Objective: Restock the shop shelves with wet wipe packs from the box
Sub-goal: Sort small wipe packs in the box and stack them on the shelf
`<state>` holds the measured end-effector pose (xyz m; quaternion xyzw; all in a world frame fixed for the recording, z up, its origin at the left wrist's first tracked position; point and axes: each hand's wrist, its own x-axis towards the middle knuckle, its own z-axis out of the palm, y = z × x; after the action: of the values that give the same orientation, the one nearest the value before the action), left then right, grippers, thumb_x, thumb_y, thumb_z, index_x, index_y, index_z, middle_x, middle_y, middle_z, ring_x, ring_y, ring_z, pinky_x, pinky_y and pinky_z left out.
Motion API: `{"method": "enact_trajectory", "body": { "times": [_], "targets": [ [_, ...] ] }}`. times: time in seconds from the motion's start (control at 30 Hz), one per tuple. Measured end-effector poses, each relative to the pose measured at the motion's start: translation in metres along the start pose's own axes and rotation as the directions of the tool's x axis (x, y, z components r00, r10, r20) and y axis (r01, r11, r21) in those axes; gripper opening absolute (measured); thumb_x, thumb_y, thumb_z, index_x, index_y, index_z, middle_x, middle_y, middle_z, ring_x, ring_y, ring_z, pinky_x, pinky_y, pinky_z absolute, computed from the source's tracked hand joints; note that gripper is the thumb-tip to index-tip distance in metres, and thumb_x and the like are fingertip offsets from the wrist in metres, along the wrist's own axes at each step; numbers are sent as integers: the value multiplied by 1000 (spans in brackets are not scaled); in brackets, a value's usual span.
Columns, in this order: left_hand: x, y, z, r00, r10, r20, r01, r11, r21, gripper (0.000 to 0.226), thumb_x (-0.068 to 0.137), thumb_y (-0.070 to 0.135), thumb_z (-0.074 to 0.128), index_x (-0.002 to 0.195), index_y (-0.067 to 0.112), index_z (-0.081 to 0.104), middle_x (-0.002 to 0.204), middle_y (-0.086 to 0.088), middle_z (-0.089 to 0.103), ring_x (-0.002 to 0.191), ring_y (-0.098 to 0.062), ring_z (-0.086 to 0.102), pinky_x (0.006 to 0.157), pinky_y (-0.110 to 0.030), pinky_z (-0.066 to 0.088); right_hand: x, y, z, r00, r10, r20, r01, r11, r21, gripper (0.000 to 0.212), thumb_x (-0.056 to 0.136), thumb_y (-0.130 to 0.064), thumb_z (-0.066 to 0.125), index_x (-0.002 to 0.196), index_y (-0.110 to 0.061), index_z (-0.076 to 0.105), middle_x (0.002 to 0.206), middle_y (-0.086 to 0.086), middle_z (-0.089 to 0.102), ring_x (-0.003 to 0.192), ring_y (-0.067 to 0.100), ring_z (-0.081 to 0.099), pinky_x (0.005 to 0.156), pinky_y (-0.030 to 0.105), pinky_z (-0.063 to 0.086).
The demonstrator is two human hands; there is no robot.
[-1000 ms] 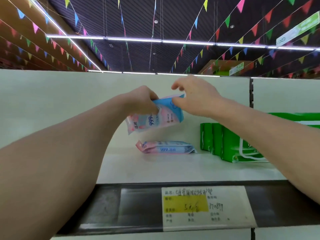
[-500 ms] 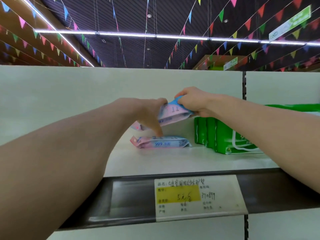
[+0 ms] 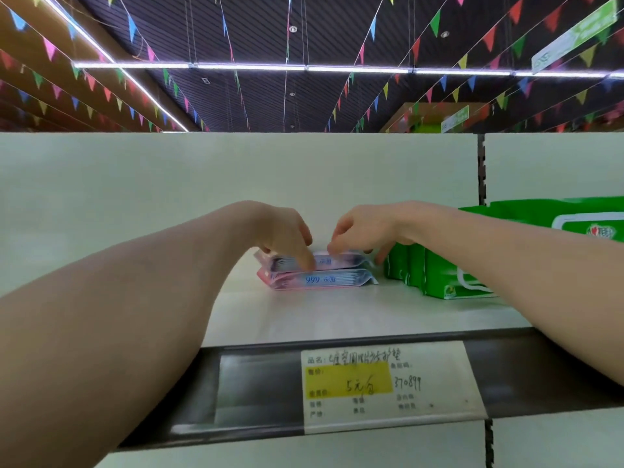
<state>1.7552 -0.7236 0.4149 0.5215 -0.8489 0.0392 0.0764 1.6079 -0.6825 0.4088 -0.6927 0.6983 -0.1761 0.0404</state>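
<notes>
A: So, how far along is the restocking looking?
B: Early, I am judging. Nearest us, the price label (image 3: 388,383) is sitting on the front lip of the shelf (image 3: 320,315), whose top is showing a wide bare stretch. Only 2 wet wipe packs are lying on it, toward the back: the lower pack (image 3: 320,280) is resting flat and the upper pack (image 3: 337,260) is sitting squarely on top.
A: And the box?
B: It is not showing here, so I am not guessing how many packs are waiting. Most of the job is looking undone.
A: What is each grip doing?
B: The left hand (image 3: 280,231) is reaching over the upper pack's left end, fingers curled down, 1 fingertip running down its front face. The right hand (image 3: 364,228) is bending over the right end, fingertips touching the top. Both are holding that 1 pack; neither is spreading flat. Whether the thumbs are tucking underneath, I am not able to tell.
A: Anything beyond?
B: The green packs (image 3: 439,275) are standing just beside the stack on the right, and the pale back panel (image 3: 135,197) is rising behind everything.
</notes>
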Motion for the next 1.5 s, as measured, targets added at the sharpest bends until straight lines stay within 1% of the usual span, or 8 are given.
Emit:
{"method": "enact_trajectory", "body": {
  "times": [0.13,0.23,0.43,0.6,0.73,0.97,1.23,1.5],
  "targets": [
    [-4,-4,-1,984,-167,65,172,982,-74,63,89,47,60,141,16,43,141,-10,46,110,-31,54,76,-36,51,-6,-1,14,995,1,102,6,997,-71,56,84,-16,69,134,-11,43,98,7,52,85,26,60,70,36,58],
    [0,2,9,969,-139,204,181,962,-205,51,91,38,62,134,13,49,128,-15,53,105,-33,62,85,-44,56,-4,-2,16,996,3,90,7,993,-114,64,84,-7,67,139,-11,35,88,7,50,64,20,55,53,26,50],
    [-3,11,16,994,-7,106,36,962,-272,58,86,5,64,140,16,46,119,-10,54,105,-28,63,88,-38,56,-7,4,10,998,42,57,-24,958,-285,52,79,-6,69,128,-5,50,108,19,64,75,28,64,69,35,56],
    [-1,17,22,999,30,41,-19,970,-242,62,86,6,62,143,20,41,102,-5,53,88,-24,64,84,-32,57,-13,2,10,999,41,6,-32,871,-490,52,79,-9,67,127,-7,47,107,14,66,64,22,58,55,27,46],
    [1,19,24,998,11,54,-4,991,-134,61,87,6,59,143,20,40,95,-9,60,86,-26,66,75,-31,58,-13,1,13,1000,7,-19,-17,802,-597,57,82,-13,66,129,-12,34,111,10,58,97,27,60,78,35,50],
    [4,13,25,1000,-5,30,5,1000,6,57,84,1,54,138,18,46,88,-8,63,53,-16,60,68,-27,55,-14,5,10,999,-34,6,31,811,-584,59,81,-12,66,132,-16,35,99,6,52,88,24,53,75,35,47],
    [8,3,28,998,-68,-19,69,989,130,54,87,-1,51,138,15,46,107,-15,65,54,-19,59,78,-33,58,-11,6,15,989,-151,-3,134,884,-449,52,86,-9,59,132,-23,38,104,2,48,94,23,50,85,38,48],
    [-5,7,22,997,-78,25,72,976,206,55,85,3,58,138,13,47,75,-4,55,55,-14,54,60,-25,49,-12,2,13,981,-193,-2,173,883,-437,37,92,-28,52,128,-24,42,111,-1,51,96,20,49,81,30,42]
  ]
}}
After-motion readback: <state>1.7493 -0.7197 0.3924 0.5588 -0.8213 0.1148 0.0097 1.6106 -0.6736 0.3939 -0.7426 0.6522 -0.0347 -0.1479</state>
